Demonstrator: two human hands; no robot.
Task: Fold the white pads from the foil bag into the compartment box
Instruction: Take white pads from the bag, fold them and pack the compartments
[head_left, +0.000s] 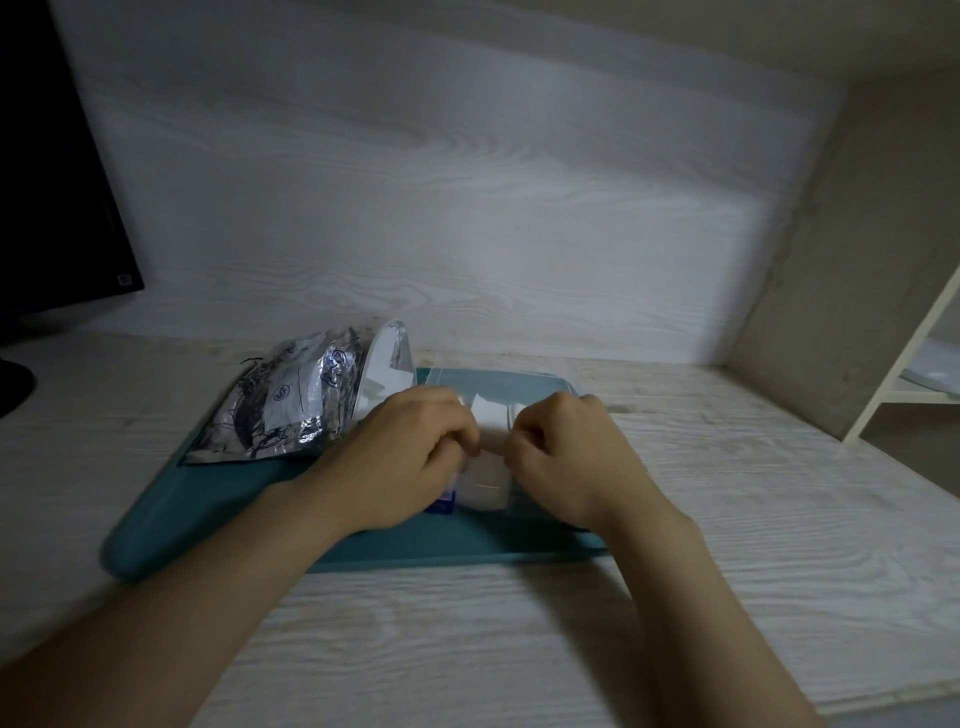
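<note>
Both hands meet over the middle of a teal mat (208, 512) that lies on the pale wood-grain worktop (727, 519). The left hand (410, 457) and the right hand (561, 457) face each other knuckles up, their fingers (460, 434) curled inward and pinching a white pad (491, 418) from its two sides, so that the pad stands up between them. The picture is a little blurred here, and how far the pad is folded cannot be told. Just below the held pad, a block of folded pads (485, 486) sits inside the clear compartment box (524, 389), whose walls are faint against the mat. Which compartment holds them cannot be made out. A small blue label (442, 504) shows at the near left corner of the box, beside the left hand's wrist. To the left, the crumpled foil bag (291, 405) lies partly on the mat with its open mouth turned toward the hands, and loose pads (387, 374) show in that mouth, close to the left hand. A dark monitor (52, 182) stands at the far left of the worktop. A white shelf unit (904, 374) stands at the right edge, and a wood-grain wall panel (467, 182) rises behind everything.
</note>
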